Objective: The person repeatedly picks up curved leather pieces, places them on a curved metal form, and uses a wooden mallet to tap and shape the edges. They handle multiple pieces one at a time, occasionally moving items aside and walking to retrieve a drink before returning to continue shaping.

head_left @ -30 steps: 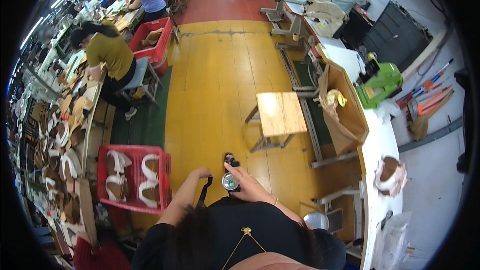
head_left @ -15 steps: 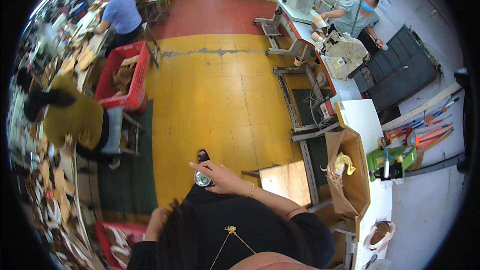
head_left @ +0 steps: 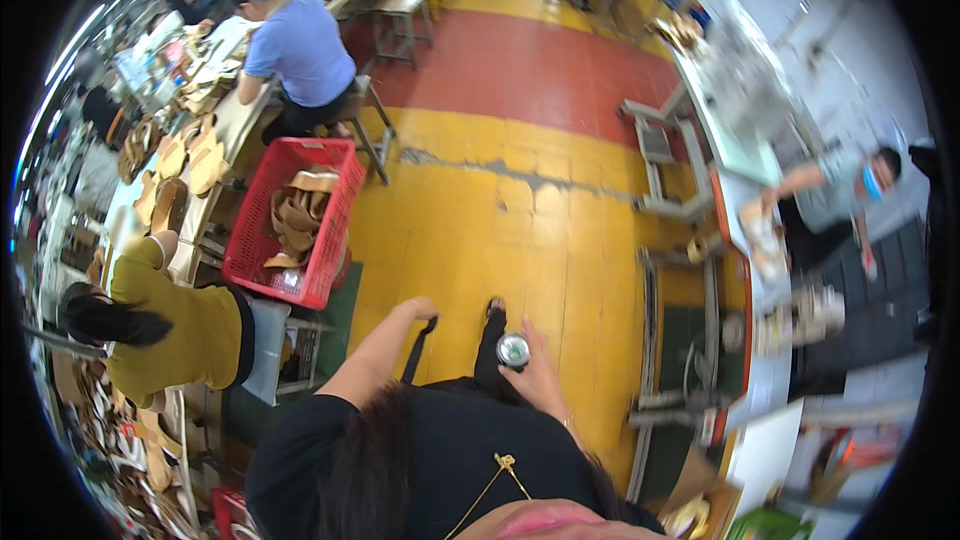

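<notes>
In the middle, just ahead of my body, my right hand (head_left: 540, 372) is wrapped round a drink can (head_left: 513, 351). The can's round silver top faces up, and the hand hides most of its side. Farther left, my left hand (head_left: 424, 309) is stretched out over the yellow floor, its fingers curled at the upper end of a thin black strap (head_left: 418, 348). The strap runs down from that hand toward my black clothing. One foot in a dark sandal (head_left: 496, 307) shows between my hands.
A red plastic crate (head_left: 340, 230) of brown shoe parts stands at left, beside a seated person in mustard (head_left: 190, 335). Beyond sits a person in blue (head_left: 305, 50) at a long worktable. Stools (head_left: 400, 5) flank the aisle. At right, a masked person (head_left: 835, 190) is behind workbenches (head_left: 735, 230).
My view has shifted forward along the aisle, bringing the red crate nearer. My left arm now reaches forward, with the strap visible. My right hand still holds the can, now farther right.
</notes>
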`<state>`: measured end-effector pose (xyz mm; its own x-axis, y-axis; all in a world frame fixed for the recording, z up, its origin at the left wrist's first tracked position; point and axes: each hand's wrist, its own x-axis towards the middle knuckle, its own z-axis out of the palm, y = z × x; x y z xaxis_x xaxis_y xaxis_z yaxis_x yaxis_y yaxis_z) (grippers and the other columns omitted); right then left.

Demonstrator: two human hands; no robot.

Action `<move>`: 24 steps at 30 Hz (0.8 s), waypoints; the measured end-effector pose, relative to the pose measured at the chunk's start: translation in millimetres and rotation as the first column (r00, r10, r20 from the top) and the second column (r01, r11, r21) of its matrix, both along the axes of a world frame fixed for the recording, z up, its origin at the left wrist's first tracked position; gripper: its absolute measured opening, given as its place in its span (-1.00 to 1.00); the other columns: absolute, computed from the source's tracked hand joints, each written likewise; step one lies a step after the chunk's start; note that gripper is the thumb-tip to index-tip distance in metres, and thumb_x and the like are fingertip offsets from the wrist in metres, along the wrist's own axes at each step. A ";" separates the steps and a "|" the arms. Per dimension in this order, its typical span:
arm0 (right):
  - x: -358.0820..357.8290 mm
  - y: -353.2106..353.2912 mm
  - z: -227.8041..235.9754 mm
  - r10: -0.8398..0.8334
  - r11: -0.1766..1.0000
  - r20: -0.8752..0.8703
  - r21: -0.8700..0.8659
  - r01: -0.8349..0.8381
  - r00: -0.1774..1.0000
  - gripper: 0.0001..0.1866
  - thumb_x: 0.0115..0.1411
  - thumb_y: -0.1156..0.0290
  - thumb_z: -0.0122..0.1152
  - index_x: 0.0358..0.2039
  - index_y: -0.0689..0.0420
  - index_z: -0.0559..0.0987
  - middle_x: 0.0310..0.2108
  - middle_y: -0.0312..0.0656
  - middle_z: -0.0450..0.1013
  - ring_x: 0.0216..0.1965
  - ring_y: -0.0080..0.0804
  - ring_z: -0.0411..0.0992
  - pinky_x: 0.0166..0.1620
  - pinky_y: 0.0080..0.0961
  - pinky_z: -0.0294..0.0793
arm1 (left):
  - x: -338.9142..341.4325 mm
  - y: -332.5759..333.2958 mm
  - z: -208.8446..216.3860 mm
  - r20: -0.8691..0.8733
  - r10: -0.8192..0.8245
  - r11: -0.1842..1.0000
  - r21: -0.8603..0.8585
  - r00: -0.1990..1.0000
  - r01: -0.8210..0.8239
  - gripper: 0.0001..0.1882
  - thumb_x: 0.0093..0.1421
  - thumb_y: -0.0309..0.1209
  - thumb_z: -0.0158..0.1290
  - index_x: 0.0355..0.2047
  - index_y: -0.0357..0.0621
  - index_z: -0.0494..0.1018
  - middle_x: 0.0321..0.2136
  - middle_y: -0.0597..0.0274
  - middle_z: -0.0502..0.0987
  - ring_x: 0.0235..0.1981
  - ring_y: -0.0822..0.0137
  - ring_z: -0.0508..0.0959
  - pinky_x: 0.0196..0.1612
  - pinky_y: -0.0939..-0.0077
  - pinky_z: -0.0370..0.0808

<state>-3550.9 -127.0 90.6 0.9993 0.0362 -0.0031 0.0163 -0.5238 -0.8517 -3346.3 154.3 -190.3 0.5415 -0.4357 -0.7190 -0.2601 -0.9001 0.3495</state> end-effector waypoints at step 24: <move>891.7 14.9 50.3 0.400 0.855 0.094 0.320 -0.408 0.912 0.20 -0.19 0.54 0.51 0.40 0.20 -0.07 0.06 0.03 0.30 0.03 -0.06 0.36 0.15 -0.28 0.35 | 573.2 49.4 6.3 -0.500 0.788 0.533 0.261 0.360 -0.804 -0.75 0.07 -0.12 0.19 -0.49 -0.01 0.53 -0.56 0.27 0.54 -0.51 0.26 0.50 -0.37 0.14 0.44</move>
<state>-2659.3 -112.1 140.9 0.8962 0.4316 0.1027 0.1883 -0.1605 -0.9689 -2773.1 203.7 -184.0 0.2057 -0.0272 -0.9782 0.7956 -0.5774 0.1834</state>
